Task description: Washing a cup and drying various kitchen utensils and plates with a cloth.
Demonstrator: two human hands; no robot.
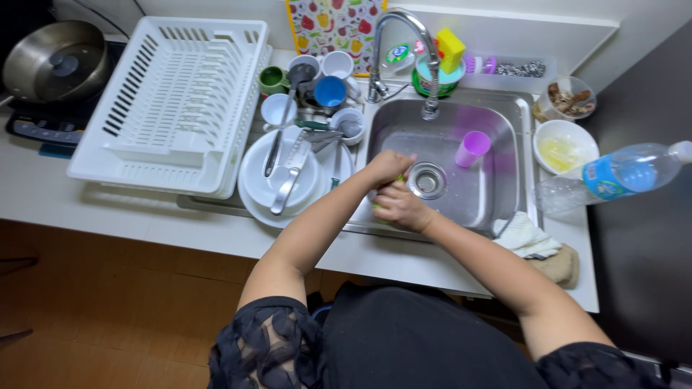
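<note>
Bench: white bench (pixel 86 209), steel sink (pixel 504 115).
Hands: our left hand (pixel 388 167) and right hand (pixel 401 207) close fingers around a small green item (pixel 398 178) beside the drain.
Done: dish rack (pixel 173 101) holds nothing.
Left: plates (pixel 254 189), mugs (pixel 331 91), purple cup (pixel 472 148) wait unwashed.

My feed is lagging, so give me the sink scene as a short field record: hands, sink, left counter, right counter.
hands: left hand and right hand pressed together over the sink's left side, around something green, mostly hidden
sink: steel sink holds a purple cup beside the drain
left counter: white plates with cutlery, mugs, white drying rack
right counter: plastic bottle lying down, white bowl, folded cloth
</note>
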